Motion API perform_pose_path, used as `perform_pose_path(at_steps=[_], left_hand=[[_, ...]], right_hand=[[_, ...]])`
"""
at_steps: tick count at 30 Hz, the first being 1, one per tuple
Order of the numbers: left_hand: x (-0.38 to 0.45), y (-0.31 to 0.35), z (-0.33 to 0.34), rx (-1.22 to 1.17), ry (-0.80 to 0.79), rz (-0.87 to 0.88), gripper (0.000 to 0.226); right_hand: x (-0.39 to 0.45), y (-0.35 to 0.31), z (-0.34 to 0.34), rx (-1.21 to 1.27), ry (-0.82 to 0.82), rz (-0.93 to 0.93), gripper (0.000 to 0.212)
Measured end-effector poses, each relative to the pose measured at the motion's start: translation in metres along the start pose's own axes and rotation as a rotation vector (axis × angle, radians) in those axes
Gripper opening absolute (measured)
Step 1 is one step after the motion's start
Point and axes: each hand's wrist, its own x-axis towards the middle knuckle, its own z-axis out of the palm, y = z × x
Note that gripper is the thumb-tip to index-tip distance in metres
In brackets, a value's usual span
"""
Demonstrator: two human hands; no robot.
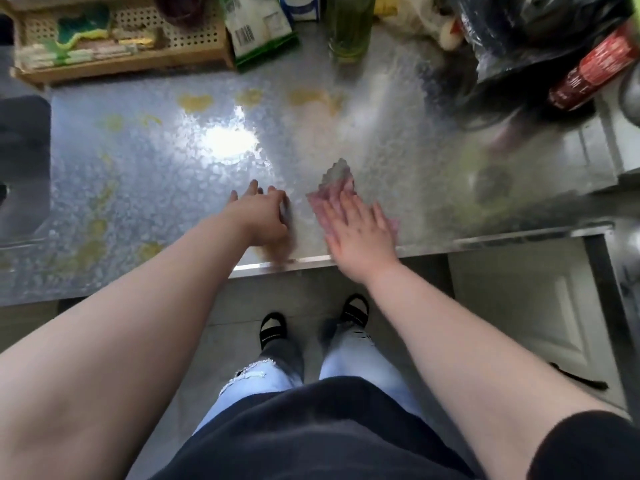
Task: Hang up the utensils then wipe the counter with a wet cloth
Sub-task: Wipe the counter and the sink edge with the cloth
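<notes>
While our right hand [360, 230] lies flat, fingers straight and spread, on the pink cloth [337, 188] near the front edge of the steel counter [156, 188], our left hand [261, 216] rests just beside it to the left, fingers loosely bent onto the metal and holding nothing that we can make out. Most of the cloth sits under the palm and fingers, with a frilled corner poking out on the far side, so its long axis runs roughly near to far, in line with the forearm. What the coming stroke turns on, we judge, is that the yellowish stains [194, 101] lie far and to the left of the cloth, with more smears [95, 233] along the left side; the right hand alone has the cloth, though the left is nearer that dirt. No utensils show on the counter, so we take the wiping to be the step in hand. As for writing, the green-edged packet [258, 32] at the far edge carries a barcode, and the red bottle label [588, 69] at far right has white lettering, too blurred for us to read.
</notes>
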Motion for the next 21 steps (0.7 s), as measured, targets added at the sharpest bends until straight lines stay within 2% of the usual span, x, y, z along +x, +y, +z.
perform_pose_path(at_steps=[2,6,8,10,12,15,21], left_hand=[[0.001,-0.006,-0.001,-0.022,0.015,0.015,0.06],[0.0,-0.016,0.004,-0.085,0.051,0.061,0.071],[-0.004,-0.026,0.006,-0.179,0.138,0.063,0.072],[-0.011,-0.046,0.011,-0.256,0.225,0.033,0.061],[-0.018,-0.066,0.017,-0.227,0.228,-0.014,0.049],[-0.026,-0.098,0.018,-0.119,0.117,-0.087,0.04],[-0.027,-0.122,0.008,0.034,0.03,-0.003,0.048]], right_hand=[[0.006,0.032,-0.004,-0.087,0.034,0.014,0.064],[0.003,0.091,-0.003,0.012,0.141,0.385,0.074],[0.003,0.093,0.0,0.075,0.203,0.481,0.074],[0.01,0.068,0.003,0.138,0.235,0.527,0.075],[0.013,0.028,0.008,0.147,0.232,0.497,0.076],[0.021,-0.051,0.022,0.129,0.186,0.31,0.079],[0.057,-0.186,0.039,0.109,0.122,0.085,0.082]])
